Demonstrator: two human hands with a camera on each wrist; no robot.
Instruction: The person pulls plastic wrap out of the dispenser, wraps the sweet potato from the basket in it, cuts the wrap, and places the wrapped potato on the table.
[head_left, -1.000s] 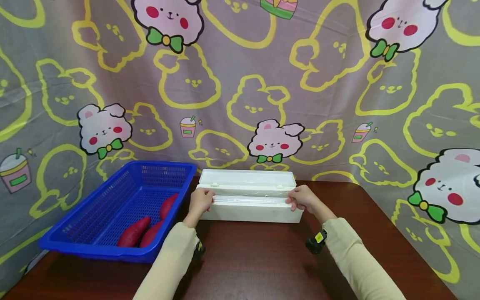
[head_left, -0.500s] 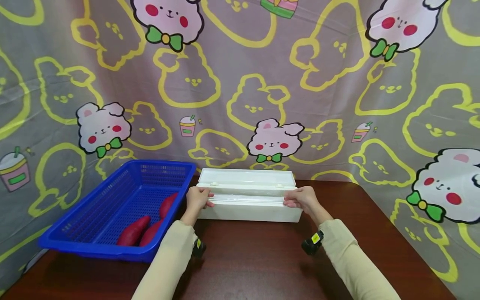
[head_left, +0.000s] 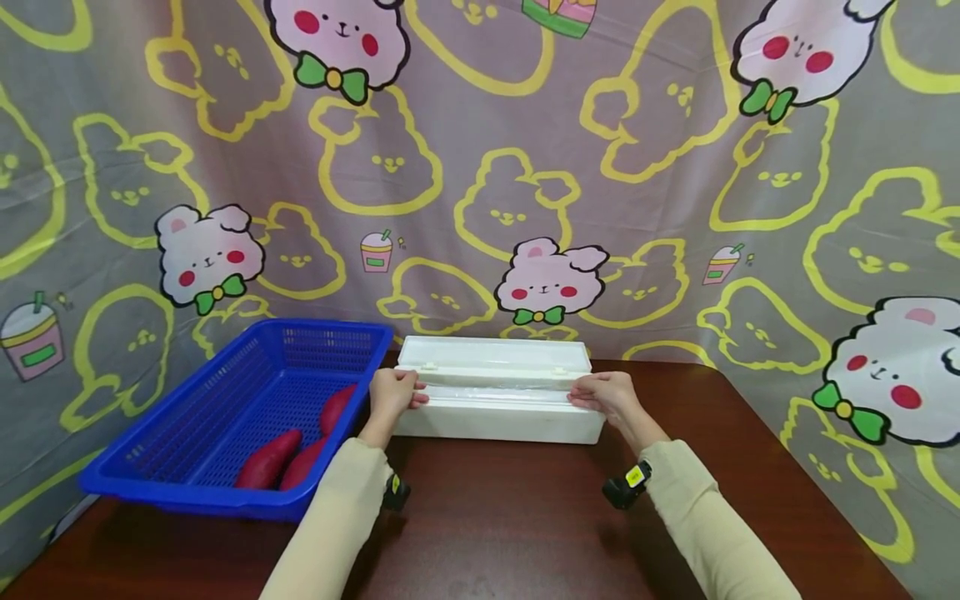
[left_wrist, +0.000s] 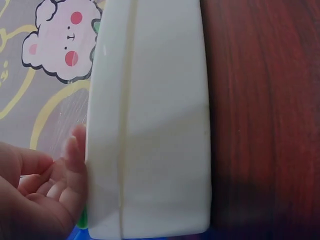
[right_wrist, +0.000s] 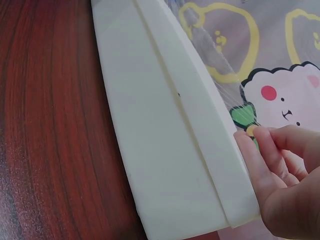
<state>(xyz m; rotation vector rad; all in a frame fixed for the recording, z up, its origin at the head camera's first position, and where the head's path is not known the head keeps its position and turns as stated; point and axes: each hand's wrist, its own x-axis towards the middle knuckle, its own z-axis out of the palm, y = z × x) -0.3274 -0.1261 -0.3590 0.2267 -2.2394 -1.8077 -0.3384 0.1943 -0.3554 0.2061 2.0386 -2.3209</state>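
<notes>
A long white cling film dispenser (head_left: 498, 423) stands on the table, its lid (head_left: 495, 354) raised at the back. A clear sheet of cling film (right_wrist: 245, 110) rises from the dispenser and spans between my hands. At the left end, my left hand (head_left: 392, 395) pinches a corner of the film between thumb and finger, its other fingers near the dispenser's edge. My right hand (head_left: 609, 395) pinches the film at the right end, fingertips beside the front edge. In the left wrist view the film (left_wrist: 67, 117) is faint. The roll inside is hidden.
Left of the dispenser, a blue plastic basket (head_left: 187, 496) holds red sweet potatoes (head_left: 270, 461). Behind the brown wooden table (head_left: 495, 517) hangs a curtain (head_left: 480, 125) printed with cartoon rabbits.
My left hand has shifted slightly left along the dispenser. The right fingertips have moved slightly inward and up. The basket and sweet potatoes have stayed in place.
</notes>
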